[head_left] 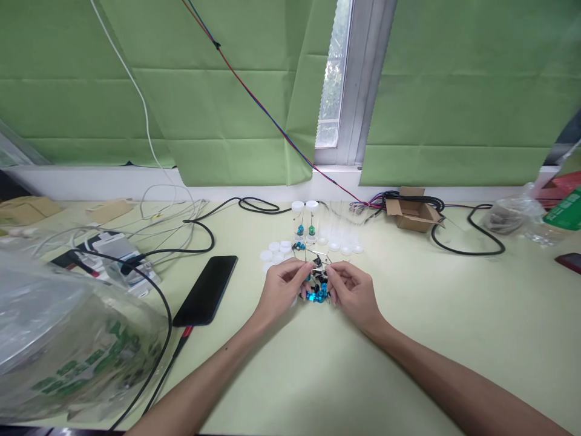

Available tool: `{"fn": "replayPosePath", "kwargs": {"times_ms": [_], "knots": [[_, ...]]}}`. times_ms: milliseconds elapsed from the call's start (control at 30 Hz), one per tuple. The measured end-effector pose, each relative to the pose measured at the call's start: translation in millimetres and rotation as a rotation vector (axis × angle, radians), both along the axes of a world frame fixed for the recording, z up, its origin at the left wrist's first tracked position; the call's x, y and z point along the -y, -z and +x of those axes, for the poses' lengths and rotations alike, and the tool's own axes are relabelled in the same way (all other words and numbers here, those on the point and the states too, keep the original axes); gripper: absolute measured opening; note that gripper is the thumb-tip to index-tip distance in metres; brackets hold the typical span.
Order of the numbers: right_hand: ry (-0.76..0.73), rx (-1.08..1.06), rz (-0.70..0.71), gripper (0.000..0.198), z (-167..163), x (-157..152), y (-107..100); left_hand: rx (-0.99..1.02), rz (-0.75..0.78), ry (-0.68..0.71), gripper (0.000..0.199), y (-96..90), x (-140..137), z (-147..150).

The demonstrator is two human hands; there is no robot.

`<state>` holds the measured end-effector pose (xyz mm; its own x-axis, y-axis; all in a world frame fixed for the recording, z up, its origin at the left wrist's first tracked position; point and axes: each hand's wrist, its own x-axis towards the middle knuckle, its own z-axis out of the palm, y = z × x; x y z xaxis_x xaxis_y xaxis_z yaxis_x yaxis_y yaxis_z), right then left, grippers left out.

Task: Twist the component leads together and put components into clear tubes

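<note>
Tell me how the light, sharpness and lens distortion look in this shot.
Head view: soft, even daylight, faint shadows under the left hand and right hand; window gap overexposed; wide-angle bending at the edges; plastic bag near the lens blurred with glare.

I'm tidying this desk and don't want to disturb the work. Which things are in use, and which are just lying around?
In use:
left hand and right hand, both on the pile of small blue and black parts
capped vials
loose white caps

Lying about:
black phone
open cardboard box
plastic bag
black cable
</note>
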<state>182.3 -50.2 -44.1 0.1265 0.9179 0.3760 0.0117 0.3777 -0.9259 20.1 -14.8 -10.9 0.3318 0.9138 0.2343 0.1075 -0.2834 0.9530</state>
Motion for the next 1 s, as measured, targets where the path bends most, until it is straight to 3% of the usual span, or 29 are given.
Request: {"fn": "replayPosePath", "kwargs": {"times_ms": [600,1000], "knots": [[-0.032,-0.122,-0.107,0.027,-0.4,-1.2,-2.5,-0.079,0.123,-0.002,0.041,-3.0,2.9,-0.4],[-0.069,-0.15,-0.143,0.034,-2.8,0.4,-2.8,-0.103,0.113,-0.023,0.04,0.7,1.9,-1.4]]}}
